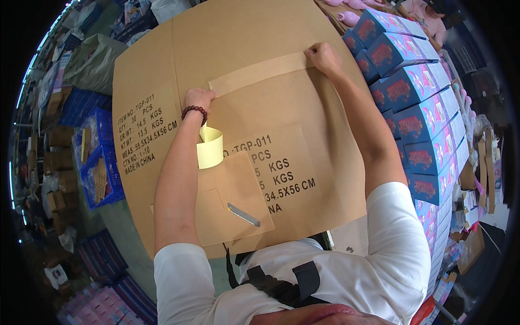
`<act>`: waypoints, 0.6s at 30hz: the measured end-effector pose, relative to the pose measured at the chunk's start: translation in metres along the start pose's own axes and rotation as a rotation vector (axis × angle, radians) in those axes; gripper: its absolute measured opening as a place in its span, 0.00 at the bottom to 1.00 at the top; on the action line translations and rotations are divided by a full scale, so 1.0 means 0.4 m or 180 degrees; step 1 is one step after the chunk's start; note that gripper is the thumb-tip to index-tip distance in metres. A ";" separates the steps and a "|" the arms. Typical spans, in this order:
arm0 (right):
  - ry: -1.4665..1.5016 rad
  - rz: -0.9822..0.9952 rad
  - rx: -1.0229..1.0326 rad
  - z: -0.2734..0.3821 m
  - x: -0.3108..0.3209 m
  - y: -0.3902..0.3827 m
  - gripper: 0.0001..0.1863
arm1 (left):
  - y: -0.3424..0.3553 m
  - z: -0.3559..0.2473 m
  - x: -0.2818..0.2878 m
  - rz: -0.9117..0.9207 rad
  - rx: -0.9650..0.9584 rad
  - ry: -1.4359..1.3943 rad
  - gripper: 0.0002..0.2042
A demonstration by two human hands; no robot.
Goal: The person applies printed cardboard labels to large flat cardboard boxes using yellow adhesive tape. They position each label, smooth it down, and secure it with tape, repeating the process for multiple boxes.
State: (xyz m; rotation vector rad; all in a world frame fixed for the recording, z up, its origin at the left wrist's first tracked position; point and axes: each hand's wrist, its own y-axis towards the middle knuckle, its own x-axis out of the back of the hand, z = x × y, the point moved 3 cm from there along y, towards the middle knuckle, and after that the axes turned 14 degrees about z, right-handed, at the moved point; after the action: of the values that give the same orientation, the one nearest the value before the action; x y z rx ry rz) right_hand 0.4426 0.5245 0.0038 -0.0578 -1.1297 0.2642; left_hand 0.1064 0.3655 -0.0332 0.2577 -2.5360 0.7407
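Note:
A large sheet of brown cardboard (238, 38) with printed markings fills the middle. A long, lighter brown strip (260, 71) lies across it between my hands. My left hand (198, 99), with a beaded bracelet at the wrist, is closed at the strip's left end; a curled yellow paper strip (210, 151) hangs from beneath it. My right hand (323, 58) has curled fingers gripping the strip's right end. A smaller cardboard piece (227, 176) lies nearer me, with a box cutter (244, 214) on it.
Stacked blue printed boxes (401, 86) line the right side, with pink items (349, 16) at the top and another person (428, 21) beyond them. On the left are blue crates (98, 181), a green sack (92, 54) and more cartons (62, 197).

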 end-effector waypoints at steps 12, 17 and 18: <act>-0.0143 -0.0671 -0.0015 -0.035 0.013 -0.009 0.15 | -0.039 -0.021 0.036 -0.0174 -0.0023 0.1177 0.16; -0.0828 -0.0829 0.0777 -0.037 0.012 -0.030 0.21 | -0.200 0.030 0.179 0.0100 0.0229 0.2784 0.30; -0.0957 -0.0761 0.0973 -0.014 -0.016 -0.039 0.24 | -0.245 0.064 0.203 0.0130 0.0308 0.3001 0.30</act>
State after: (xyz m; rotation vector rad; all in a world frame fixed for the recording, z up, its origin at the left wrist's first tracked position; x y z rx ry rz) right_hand 0.4480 0.5082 -0.0014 0.3973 -1.3686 0.2336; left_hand 0.0560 0.2660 0.0331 -0.1057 -1.6165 0.7607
